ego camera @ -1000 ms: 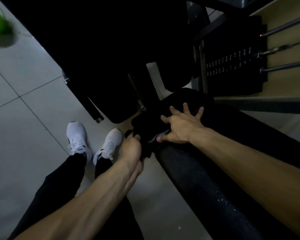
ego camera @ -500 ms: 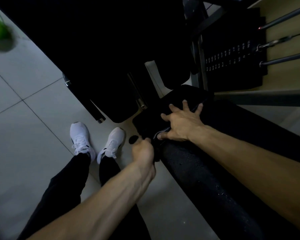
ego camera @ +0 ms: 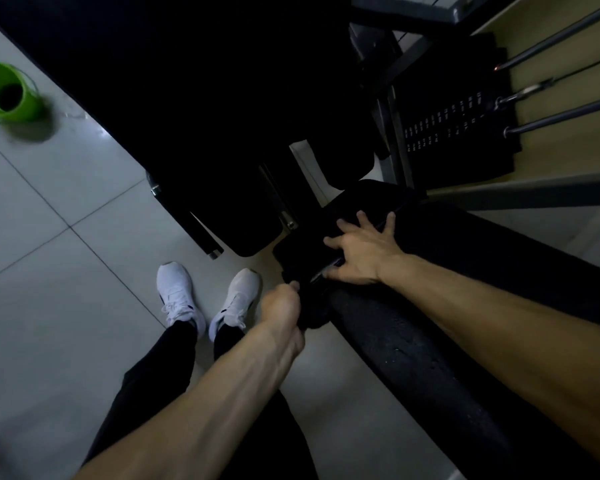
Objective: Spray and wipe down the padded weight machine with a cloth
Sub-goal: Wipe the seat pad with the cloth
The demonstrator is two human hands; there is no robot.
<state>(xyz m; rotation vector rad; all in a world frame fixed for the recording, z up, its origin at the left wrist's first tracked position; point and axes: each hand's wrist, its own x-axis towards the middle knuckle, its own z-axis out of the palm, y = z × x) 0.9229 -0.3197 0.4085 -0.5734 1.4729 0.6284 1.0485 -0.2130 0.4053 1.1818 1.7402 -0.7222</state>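
A dark cloth (ego camera: 309,251) lies draped over the end of a long black padded roller (ego camera: 430,358) of the weight machine. My right hand (ego camera: 361,252) presses on the cloth with its fingers spread wide. My left hand (ego camera: 283,306) grips the hanging lower edge of the cloth at the roller's near side; its fingers are hidden behind the hand. The pad below my hands shows pale specks and droplets. No spray bottle is in view.
A green bucket (ego camera: 11,91) stands on the tiled floor (ego camera: 66,271) at the far left. The black weight stack (ego camera: 454,129) with steel guide rods (ego camera: 561,116) is at the upper right. A large black pad (ego camera: 187,98) fills the top. My white shoes (ego camera: 177,292) stand below it.
My left hand slid right and slightly down along the cloth's lower edge, closer to the roller. My right hand stayed spread on the cloth. The view shifted a little.
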